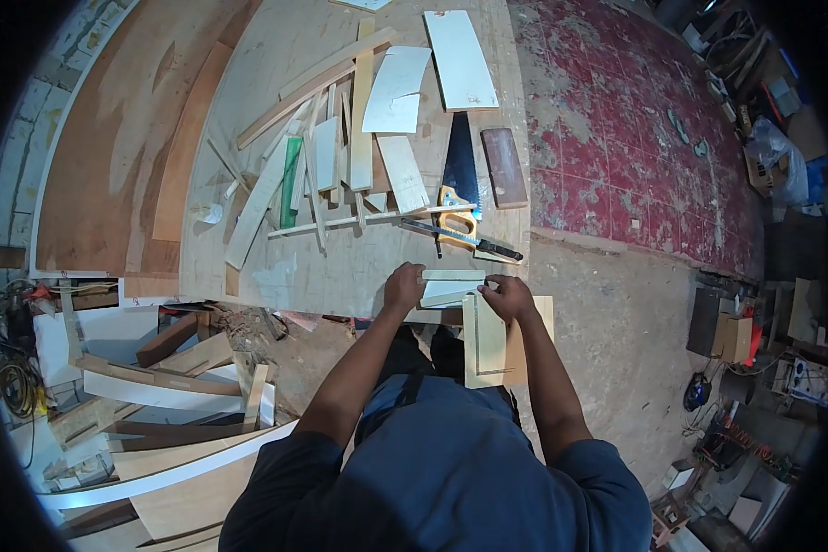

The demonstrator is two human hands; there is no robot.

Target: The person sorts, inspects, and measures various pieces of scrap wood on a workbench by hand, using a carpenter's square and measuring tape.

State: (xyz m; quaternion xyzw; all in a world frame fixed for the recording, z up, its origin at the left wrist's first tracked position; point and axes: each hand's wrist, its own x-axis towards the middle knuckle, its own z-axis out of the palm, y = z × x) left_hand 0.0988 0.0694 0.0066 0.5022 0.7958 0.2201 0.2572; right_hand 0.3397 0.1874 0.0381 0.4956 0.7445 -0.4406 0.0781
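My left hand (403,289) is closed on the left end of a small, pale wooden piece (454,275) at the table's near edge. At its other end, my right hand (509,297) grips it with bent fingers. The piece looks like strips around a whitish middle; its exact build is too small to make out. Below my right hand is a light plywood panel (489,340) with a dark L-shaped line on it. Just beyond my hands, a handsaw with a yellow handle (456,213) lies on the table, with a narrow dark-handled saw (497,248) across it.
The plywood worktable (276,276) carries several wood strips (317,152), white boards (462,60), a green strip (291,179) and a brown block (504,167). Offcuts (166,391) are piled on the left floor. Boxes (732,339) and tools line the right side.
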